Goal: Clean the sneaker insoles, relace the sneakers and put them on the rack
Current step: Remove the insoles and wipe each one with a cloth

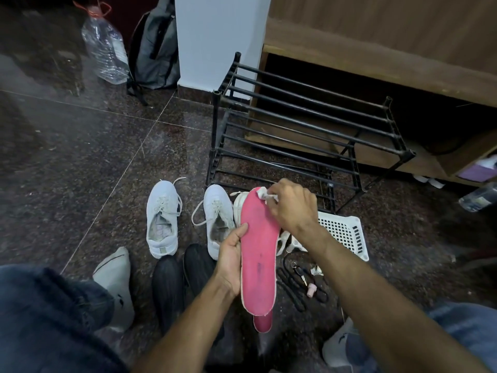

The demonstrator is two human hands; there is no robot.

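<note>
Between my knees, above the dark stone floor (113, 157), I am holding a pink insole (258, 254) up lengthwise. My left hand (230, 261) is gripping its left edge, thumb lying along the rim and fingers curled behind. My right hand (291, 204) is pinching a small white cloth (265, 194) and pressing it against the toe end of the insole. A second pink insole (263, 323) is peeking out from under the heel of the first. Two white sneakers (163, 219) are sitting side by side on the floor just beyond my hands, both laced, with their laces trailing loose. Two dark insoles (168, 289) are lying on the floor near their heels. A black rack (304, 122) is standing behind the sneakers, and a white basket (347, 232) is lying next to it, to the right of my right wrist. I am wearing grey socks (118, 281) and blue jeans (45, 319).
</note>
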